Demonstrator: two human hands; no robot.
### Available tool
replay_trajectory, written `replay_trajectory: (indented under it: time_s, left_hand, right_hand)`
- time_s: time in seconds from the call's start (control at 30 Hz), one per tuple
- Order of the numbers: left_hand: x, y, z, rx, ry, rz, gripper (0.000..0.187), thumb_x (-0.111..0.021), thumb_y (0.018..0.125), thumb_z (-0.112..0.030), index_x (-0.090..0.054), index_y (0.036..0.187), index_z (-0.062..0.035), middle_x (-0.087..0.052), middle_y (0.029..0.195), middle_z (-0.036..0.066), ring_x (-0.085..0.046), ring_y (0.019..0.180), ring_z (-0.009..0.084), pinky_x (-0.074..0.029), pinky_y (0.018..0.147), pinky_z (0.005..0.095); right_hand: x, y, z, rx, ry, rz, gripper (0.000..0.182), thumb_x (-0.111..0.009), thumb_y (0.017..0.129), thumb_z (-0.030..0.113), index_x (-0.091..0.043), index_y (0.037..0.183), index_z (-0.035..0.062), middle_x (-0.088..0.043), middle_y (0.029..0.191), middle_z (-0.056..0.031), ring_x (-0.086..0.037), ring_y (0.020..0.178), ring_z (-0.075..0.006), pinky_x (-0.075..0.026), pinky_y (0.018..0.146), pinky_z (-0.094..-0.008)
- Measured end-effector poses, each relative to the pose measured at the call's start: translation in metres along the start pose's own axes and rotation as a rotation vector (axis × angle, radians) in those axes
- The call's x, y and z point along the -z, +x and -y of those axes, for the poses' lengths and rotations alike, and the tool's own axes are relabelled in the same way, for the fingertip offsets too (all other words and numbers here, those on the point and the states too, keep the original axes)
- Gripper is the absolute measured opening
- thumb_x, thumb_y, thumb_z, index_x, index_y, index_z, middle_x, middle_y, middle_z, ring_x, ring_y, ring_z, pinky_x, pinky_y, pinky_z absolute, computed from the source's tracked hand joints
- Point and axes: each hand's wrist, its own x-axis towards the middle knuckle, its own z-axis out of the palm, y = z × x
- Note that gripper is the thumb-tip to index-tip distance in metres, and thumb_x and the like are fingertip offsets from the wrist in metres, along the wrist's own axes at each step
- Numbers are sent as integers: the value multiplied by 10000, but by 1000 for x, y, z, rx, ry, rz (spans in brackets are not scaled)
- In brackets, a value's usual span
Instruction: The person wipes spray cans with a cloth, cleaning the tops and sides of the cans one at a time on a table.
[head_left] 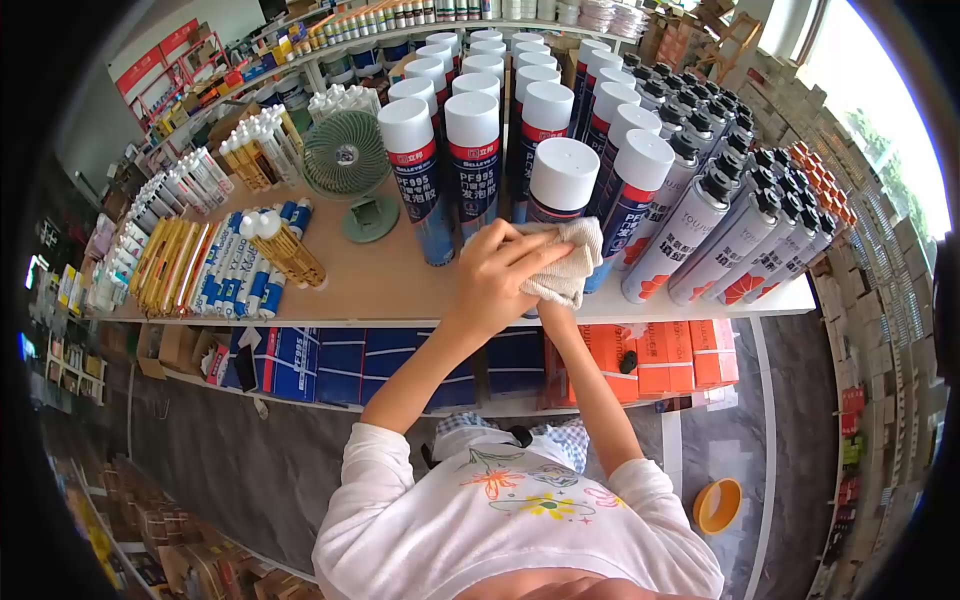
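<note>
My left hand (497, 270) is closed on a folded whitish cloth (560, 262), its fingers lying across the top. The cloth is pressed against the front of a white-capped spray foam can (564, 178), covering most of the can's body. Only the wrist and a sliver of my right hand (552, 308) show below the cloth; its fingers are hidden. Close on the right stands another white-capped can (632, 195) with a dark blue and red label. To the left is a similar can (472, 165), apart from my hands.
Rows of grey cans with black tops (700, 225) fill the shelf's right side. A green fan (347, 160) stands left, beside gold tubes (285, 250) and blue-white tubes (235, 260). Blue boxes (340, 365) and orange boxes (665, 360) sit below. A yellow roll (717, 506) lies on the floor.
</note>
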Motion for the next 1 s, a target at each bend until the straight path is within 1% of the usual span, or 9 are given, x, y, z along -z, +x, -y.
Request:
replay_trajectory:
  time_s: [0.13, 0.2, 0.3, 0.37, 0.47, 0.6, 0.7, 0.83, 1.0]
  left_hand:
    - [8, 5, -9, 18, -10, 35, 586, -779, 518, -54, -758, 1090, -180, -711, 1087, -32, -533, 813, 176, -498, 743, 310]
    - [15, 18, -17, -55, -21, -63, 583, -768, 521, -65, -754, 1092, -181, -706, 1094, -39, -531, 812, 176, -493, 731, 308]
    - [6, 26, -11, -111, 52, -71, 572, -752, 540, -76, -749, 1102, -185, -701, 1112, -44, -531, 812, 176, -490, 723, 307]
    - [-11, 11, -3, -101, 47, -83, 547, -739, 556, -83, -752, 1094, -184, -704, 1104, -44, -530, 810, 181, -488, 723, 308]
    - [-14, 4, -5, 7, -29, -64, 531, -734, 541, -68, -759, 1060, -175, -709, 1073, -33, -527, 798, 185, -489, 719, 312]
    - [-2, 30, -16, -58, -3, -150, 518, -732, 528, -56, -764, 1033, -164, -713, 1056, -26, -520, 783, 192, -487, 705, 313]
    - [-6, 29, -17, -38, 21, -135, 514, -731, 525, -53, -764, 1027, -161, -713, 1052, -22, -520, 782, 194, -487, 702, 316]
    - [-16, 12, -19, 48, -9, -55, 507, -727, 523, -46, -768, 1015, -161, -714, 1037, -26, -525, 780, 190, -490, 689, 317]
    - [-10, 32, -25, -34, 59, -173, 591, -724, 517, -52, -741, 1095, -175, -697, 1081, -49, -533, 789, 172, -487, 684, 307]
  right_hand:
    - [1, -10, 4, -14, 9, -1, 475, -645, 933, 168, -432, 1335, 31, -549, 1204, -107, -548, 1122, -238, -455, 960, -362]
    - [-2, -14, 4, -17, 13, 3, 470, -639, 937, 166, -433, 1337, 30, -548, 1213, -108, -545, 1133, -237, -451, 966, -362]
    - [-6, -13, 2, -25, 24, 2, 462, -631, 943, 164, -436, 1339, 28, -547, 1228, -110, -540, 1148, -236, -446, 975, -362]
    - [-7, -9, 0, -27, 23, -3, 457, -625, 947, 162, -438, 1341, 27, -546, 1237, -110, -536, 1158, -236, -442, 981, -363]
    - [-12, -5, 2, -26, 42, -31, 449, -617, 953, 160, -441, 1343, 25, -545, 1252, -112, -531, 1173, -235, -437, 990, -363]
    - [-14, -6, 5, -23, 34, -49, 439, -606, 961, 157, -445, 1347, 23, -543, 1271, -114, -525, 1193, -233, -429, 1002, -363]
    - [-13, -10, -2, -84, 75, 15, 473, -577, 971, 184, -432, 1399, 45, -491, 1368, -148, -481, 1267, -287, -391, 1052, -411]
    - [-13, -10, -2, -65, 66, -15, 467, -592, 960, 182, -446, 1382, 42, -505, 1348, -143, -498, 1245, -276, -402, 1039, -402]
    - [-11, -10, 1, -32, 42, -19, 460, -610, 947, 179, -463, 1360, 38, -524, 1324, -137, -518, 1217, -263, -416, 1022, -392]
